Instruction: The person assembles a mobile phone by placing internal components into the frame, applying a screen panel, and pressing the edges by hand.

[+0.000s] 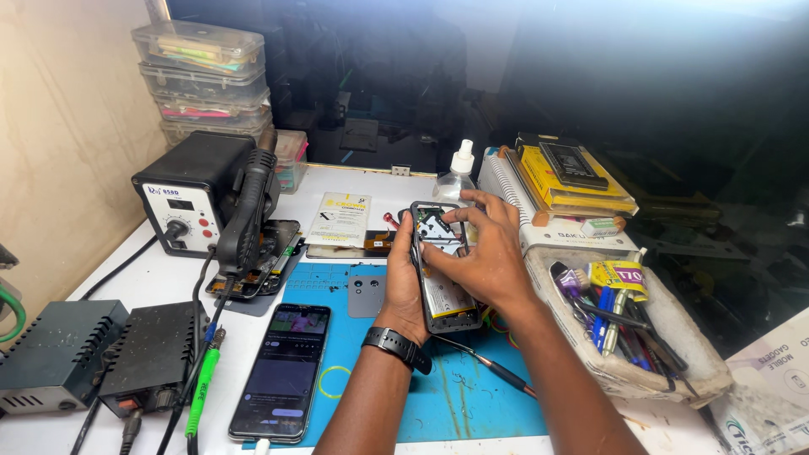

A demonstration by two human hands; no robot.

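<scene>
1. Centrally, left hand [403, 291] is gripping an opened phone [442, 268] from beneath, above the blue mat [438, 404].
2. Right hand [484, 253] is pressing fingertips onto the phone's upper interior.
3. White bench [160, 278] is carrying a hot-air station [190, 198], second phone [282, 371], spray bottle [459, 173], tool tray [640, 337].
4. Plywood wall [59, 126] is lining the left; stacked boxes [202, 80] behind.

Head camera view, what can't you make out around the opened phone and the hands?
- Opened phone: the middle of its insides is covered by the right hand.
- Left hand: its fingers are hidden behind the phone.
- Parts by the phone's top end: too small to identify.
- Background behind the bench: dark and washed out by glare.
</scene>
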